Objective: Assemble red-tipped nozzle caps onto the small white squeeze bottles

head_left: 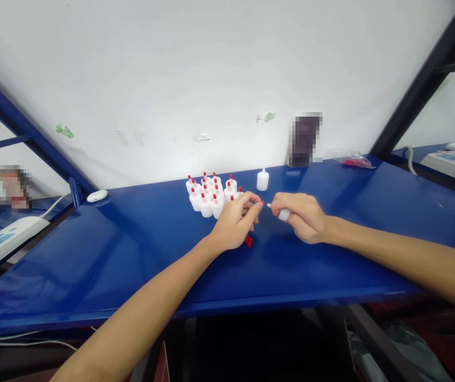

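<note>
My left hand (238, 218) pinches a small red cap (263, 203) between thumb and forefinger. Facing it from the right, my right hand (301, 215) is wrapped round a white bottle (283, 214), whose narrow tip points left at the cap, close to it. Behind and left of my left hand stand several white bottles (206, 207) with red caps on, partly hidden by that hand. One uncapped white bottle (262, 181) stands alone near the wall. A small pile of loose red caps (248, 241) lies just below my left hand.
The blue table (132, 265) runs along a white wall. A white oval object (97, 196) lies at its back left. A clear bag with red contents (355, 161) lies at the back right, near a blurred dark object (304, 139) by the wall. Frames slant up at both sides.
</note>
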{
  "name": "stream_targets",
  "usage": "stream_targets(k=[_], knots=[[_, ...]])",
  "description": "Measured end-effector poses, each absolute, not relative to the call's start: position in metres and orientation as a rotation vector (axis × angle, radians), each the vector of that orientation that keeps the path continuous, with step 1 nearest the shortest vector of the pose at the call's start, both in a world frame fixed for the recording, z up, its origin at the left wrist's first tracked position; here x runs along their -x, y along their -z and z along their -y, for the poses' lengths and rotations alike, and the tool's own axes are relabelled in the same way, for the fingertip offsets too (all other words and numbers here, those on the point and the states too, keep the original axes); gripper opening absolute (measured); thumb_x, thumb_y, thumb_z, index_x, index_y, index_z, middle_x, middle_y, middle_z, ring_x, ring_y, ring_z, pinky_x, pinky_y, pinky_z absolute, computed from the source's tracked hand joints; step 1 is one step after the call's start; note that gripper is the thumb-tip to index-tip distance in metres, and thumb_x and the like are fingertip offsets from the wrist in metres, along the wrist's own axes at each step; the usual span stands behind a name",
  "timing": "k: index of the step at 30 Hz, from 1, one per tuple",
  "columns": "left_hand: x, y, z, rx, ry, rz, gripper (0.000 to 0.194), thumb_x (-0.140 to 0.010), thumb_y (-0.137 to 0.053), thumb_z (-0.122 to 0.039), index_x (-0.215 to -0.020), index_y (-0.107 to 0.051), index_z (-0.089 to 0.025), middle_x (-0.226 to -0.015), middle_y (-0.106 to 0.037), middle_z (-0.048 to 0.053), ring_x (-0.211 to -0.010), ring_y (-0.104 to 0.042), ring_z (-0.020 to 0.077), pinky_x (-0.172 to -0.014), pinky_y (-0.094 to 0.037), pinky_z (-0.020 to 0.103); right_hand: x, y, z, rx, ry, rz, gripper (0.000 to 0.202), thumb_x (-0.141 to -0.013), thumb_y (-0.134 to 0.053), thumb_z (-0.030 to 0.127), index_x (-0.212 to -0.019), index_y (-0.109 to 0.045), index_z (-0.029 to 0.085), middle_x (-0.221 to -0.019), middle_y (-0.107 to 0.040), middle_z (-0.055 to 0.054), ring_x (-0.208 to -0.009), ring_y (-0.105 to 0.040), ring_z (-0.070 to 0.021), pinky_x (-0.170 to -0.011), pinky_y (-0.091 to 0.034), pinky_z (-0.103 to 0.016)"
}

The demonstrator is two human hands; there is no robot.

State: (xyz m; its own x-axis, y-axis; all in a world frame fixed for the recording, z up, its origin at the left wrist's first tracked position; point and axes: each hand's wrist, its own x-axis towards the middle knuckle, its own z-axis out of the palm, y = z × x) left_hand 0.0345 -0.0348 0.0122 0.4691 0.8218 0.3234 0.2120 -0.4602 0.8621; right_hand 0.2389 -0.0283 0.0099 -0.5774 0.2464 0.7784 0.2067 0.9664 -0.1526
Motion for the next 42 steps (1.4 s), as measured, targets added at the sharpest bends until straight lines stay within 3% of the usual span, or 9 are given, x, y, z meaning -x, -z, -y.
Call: stream_targets(k=[5,9,13,19,24,30,35,42], knots=[[-0.034,-0.005,0.025,-2.173,-1.002,-1.011,0.019,-0.094,-0.055,-0.029,-0.085,-0.063,-0.015,-0.080,-0.061,0.002,-0.074,-0.058,0.0141,-0.068,-0.046,0.027,-0.239,-0.008,0.028,0.302,-0.100,2.220,0.021,-0.087,-0.037,0.007,-0.090,-0.052,0.021,-0.073,-0.052,0.001,-0.058,-0.046,-0.0134,-0.056,-0.039,-0.026],[-0.032,-0.003,0.021,-2.168,-0.989,-1.034,0.016,-0.094,-0.054,-0.027,-0.088,-0.064,-0.015,-0.092,-0.065,0.005,-0.083,-0.060,0.0162,-0.073,-0.048,0.029,-0.240,-0.008,0.025,0.321,-0.091,2.231,0.021,-0.087,-0.038,0.006,-0.092,-0.053,0.020,-0.075,-0.055,0.000,-0.059,-0.049,-0.0127,-0.057,-0.040,-0.026],[-0.033,-0.005,0.022,-2.022,-1.036,-1.004,0.017,-0.094,-0.056,-0.028,-0.087,-0.065,-0.015,-0.081,-0.063,0.003,-0.075,-0.061,0.0146,-0.068,-0.048,0.027,-0.240,-0.009,0.026,0.361,-0.132,2.195,0.022,-0.087,-0.037,0.006,-0.088,-0.053,0.020,-0.073,-0.054,0.001,-0.058,-0.047,-0.0123,-0.056,-0.040,-0.026],[-0.034,-0.009,0.029,-1.796,-1.034,-0.792,0.025,-0.092,-0.060,-0.038,-0.093,-0.065,-0.014,-0.079,-0.060,0.000,-0.056,-0.057,0.0080,-0.055,-0.046,0.021,-0.235,-0.010,0.035,0.506,-0.539,2.020,0.023,-0.082,-0.036,0.005,-0.083,-0.053,0.021,-0.058,-0.046,0.006,-0.046,-0.042,-0.0112,-0.049,-0.036,-0.025],[-0.034,-0.009,0.032,-1.778,-0.994,-0.772,0.031,-0.093,-0.059,-0.042,-0.098,-0.065,-0.012,-0.074,-0.058,-0.001,-0.048,-0.054,0.0060,-0.048,-0.042,0.019,-0.234,-0.009,0.036,0.589,-0.707,1.935,0.022,-0.077,-0.036,0.008,-0.079,-0.053,0.021,-0.057,-0.044,0.005,-0.044,-0.036,-0.0113,-0.043,-0.031,-0.025],[-0.034,-0.007,0.035,-1.851,-0.956,-0.751,0.030,-0.097,-0.054,-0.042,-0.102,-0.062,-0.013,-0.066,-0.057,-0.003,-0.041,-0.048,0.0049,-0.043,-0.038,0.018,-0.235,-0.009,0.033,0.563,-0.640,2.002,0.022,-0.078,-0.036,0.006,-0.080,-0.053,0.020,-0.059,-0.046,0.005,-0.047,-0.038,-0.0106,-0.047,-0.033,-0.025],[-0.032,-0.007,0.035,-1.903,-0.927,-0.768,0.033,-0.101,-0.046,-0.047,-0.109,-0.053,-0.017,-0.064,-0.056,-0.005,-0.042,-0.047,0.0064,-0.045,-0.037,0.019,-0.235,-0.008,0.033,0.524,-0.441,2.089,0.022,-0.089,-0.042,0.009,-0.101,-0.056,0.019,-0.072,-0.057,0.003,-0.055,-0.049,-0.0114,-0.054,-0.041,-0.025],[-0.029,-0.007,0.035,-2.245,-0.902,-0.824,0.040,-0.106,-0.029,-0.048,-0.082,-0.046,-0.020,-0.066,-0.051,-0.003,-0.060,-0.049,0.0117,-0.062,-0.038,0.027,-0.232,-0.010,0.037,0.442,-0.308,2.175,0.019,-0.098,-0.047,0.014,-0.114,-0.053,0.021,-0.087,-0.068,0.000,-0.064,-0.062,-0.0112,-0.058,-0.048,-0.022]])
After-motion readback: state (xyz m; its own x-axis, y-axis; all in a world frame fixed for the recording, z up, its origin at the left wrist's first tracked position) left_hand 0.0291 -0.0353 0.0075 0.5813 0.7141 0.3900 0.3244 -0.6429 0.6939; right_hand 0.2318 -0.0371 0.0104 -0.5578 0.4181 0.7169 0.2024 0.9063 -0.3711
